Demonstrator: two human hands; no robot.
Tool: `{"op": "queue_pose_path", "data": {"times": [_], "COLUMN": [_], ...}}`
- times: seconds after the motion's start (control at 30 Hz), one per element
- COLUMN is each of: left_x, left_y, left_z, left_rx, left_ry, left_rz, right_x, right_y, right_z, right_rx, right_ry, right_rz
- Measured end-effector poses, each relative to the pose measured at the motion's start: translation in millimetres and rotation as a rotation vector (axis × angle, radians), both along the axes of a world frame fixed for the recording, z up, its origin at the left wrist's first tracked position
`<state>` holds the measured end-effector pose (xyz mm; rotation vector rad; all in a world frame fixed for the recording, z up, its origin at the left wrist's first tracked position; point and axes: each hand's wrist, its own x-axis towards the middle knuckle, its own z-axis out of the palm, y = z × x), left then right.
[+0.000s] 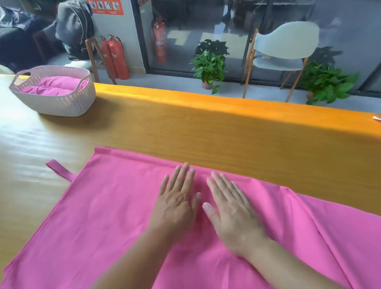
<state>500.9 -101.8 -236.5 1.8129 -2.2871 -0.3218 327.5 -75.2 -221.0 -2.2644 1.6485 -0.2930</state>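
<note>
Pink towel (99, 226) lies flat on the desk (230, 125), long axis left-right. Left hand (175, 207) and right hand (235, 215) press its middle near the far edge, each grip flat, holding nothing.

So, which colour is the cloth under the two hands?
Plain pink cloth, seen clearly in the head view.

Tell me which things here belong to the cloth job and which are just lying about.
In the job: pink cloth spread on the table; left hand and right hand flat on it; probably the basket holding rolled pink cloths.
Lying about: fire extinguishers, potted plants, chair, backpack.
</note>
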Motion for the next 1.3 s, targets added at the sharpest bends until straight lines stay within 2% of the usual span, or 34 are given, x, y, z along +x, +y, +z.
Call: {"op": "queue_pose_path", "data": {"times": [0.13, 0.3, 0.4, 0.53, 0.73, 0.83, 0.93, 1.07, 1.13, 1.2, 1.3], "left_x": [-11.7, -16.6, -44.4, -98.3, -154.3, -193.4, -232.5, -268.6, -277.9, -286.5, -298.8], "left_y": [5.5, 4.8, 15.9, 41.0, 62.5, 69.8, 80.3, 82.0, 76.9, 74.7, 72.5], "left_z": [-11.5, -8.8, -2.0, -2.7, -5.3, 12.8, 32.4, 40.7, 40.1, 44.2, 52.1], "left_rx": [-0.004, 0.032, -0.019, -0.056, -0.012, -0.04, 0.001, 0.02, 0.021, 0.05, 0.142], "left_ry": [-0.09, -0.07, 0.021, 0.043, 0.06, 0.121, 0.18, 0.128, 0.098, 0.116, 0.183], "left_rz": [-0.043, -0.036, -0.052, -0.22, -0.265, -0.421, -0.601, -0.728, -0.747, -0.729, -0.56], "right_x": [-31.1, -109.7, -98.9, -85.9, -157.5, -194.1, -242.2, -284.0, -287.2, -286.3, -283.4], "right_y": [31.4, 9.9, 26.9, 71.0, 106.4, 117.1, 142.4, 177.4, 186.1, 192.1, 192.1], "right_z": [-11.1, -7.4, 7.9, 26.6, 27.7, 42.1, 60.2, 73.3, 69.4, 58.9, 43.0], "right_rx": [0.025, 0.038, 0.022, 0.05, 0.088, 0.069, 0.137, 0.354, 0.413, 0.371, 0.193], "right_ry": [0.09, 0.197, 0.123, 0.021, 0.023, -0.119, -0.257, -0.198, -0.144, -0.101, -0.195], "right_rz": [0.032, -0.238, -0.247, -0.178, -0.254, -0.326, -0.461, -0.326, -0.217, -0.155, -0.308]}}
